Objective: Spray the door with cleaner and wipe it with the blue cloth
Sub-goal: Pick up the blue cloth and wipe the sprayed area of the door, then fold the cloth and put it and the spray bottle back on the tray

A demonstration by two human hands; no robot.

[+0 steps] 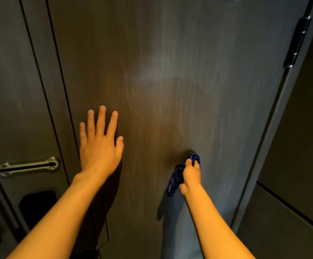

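Observation:
A dark wood-grain door (170, 71) fills the view, with a pale sheen across its middle. My left hand (99, 144) lies flat against the door, fingers spread, holding nothing. Lower and to the right, my right hand (191, 174) grips a bunched blue cloth (176, 176) and presses it against the door surface. Part of the cloth hangs down to the left of the hand. No spray bottle is in view.
A metal security latch (28, 166) is on the frame at the left, with a black lock box (38, 206) below it. A black hinge (297, 42) sits on the door's right edge. A dark wall panel (301, 165) stands to the right.

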